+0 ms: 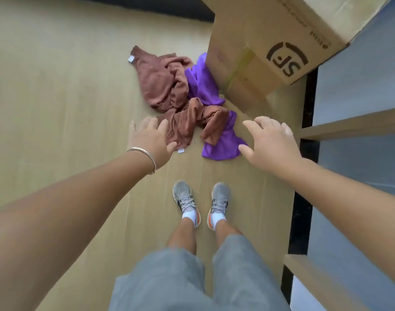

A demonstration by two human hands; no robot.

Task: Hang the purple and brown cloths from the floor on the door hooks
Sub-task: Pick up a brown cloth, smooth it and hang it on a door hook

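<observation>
A brown cloth (165,86) lies crumpled on the wooden floor (57,97), tangled with a purple cloth (219,147) that shows at its right and near side. My left hand (150,140), with a bracelet on the wrist, hovers over the brown cloth's near left edge, fingers spread and holding nothing. My right hand (270,140) hangs just right of the purple cloth's near corner, fingers relaxed and empty. No door hooks are in view.
A large cardboard box (259,46) stands just beyond the cloths at the right, touching the purple one. Wooden shelves (349,124) run along the right side. My feet in grey sneakers (201,200) stand near the cloths.
</observation>
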